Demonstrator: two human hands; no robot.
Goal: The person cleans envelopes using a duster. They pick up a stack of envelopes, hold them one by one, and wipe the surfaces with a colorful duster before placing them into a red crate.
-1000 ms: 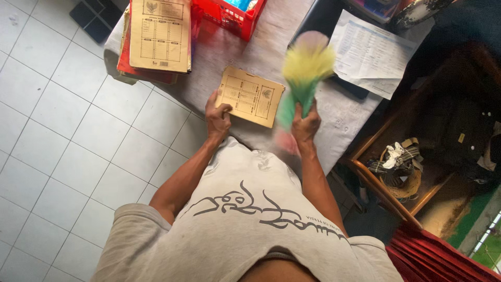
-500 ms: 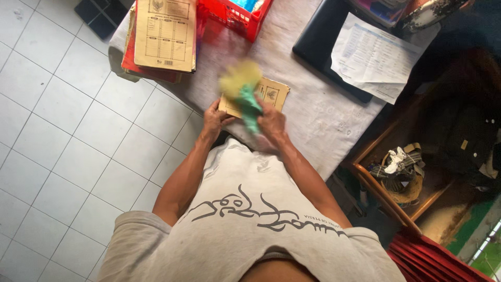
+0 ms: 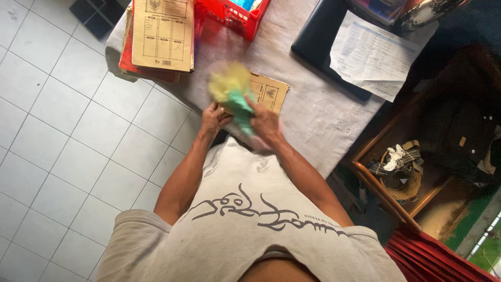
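Gripping a feather duster (image 3: 232, 91) with a green shaft and a yellow head, the right hand (image 3: 267, 124) had its fingers wrapped shut around the lower shaft. The yellow head was smeared with motion above the near edge of the table (image 3: 313, 109), which was covered with a grey cloth. The left hand (image 3: 213, 119) sat just beside it at the table's edge with its fingers curled, but blur hid whether they pinched anything or only rested there.

Partly under the duster lay a brown paper booklet (image 3: 270, 94), flat on the cloth and skewed to the table edge. Farther off were a stack of brown folders (image 3: 163, 34) overhanging the left corner, a red basket (image 3: 235, 18), a black case (image 3: 315, 42) and a printed sheet (image 3: 373, 52) lying over it. Beside the table stood a wooden box (image 3: 402, 172) holding rags.

Judged from the blur and the grip, the step in hand was a brushing stroke across the booklet and the cloth around it. A further stroke would have called for a firm hold on the shaft, a light touch, and something pinning the booklet so it did not slide off the edge
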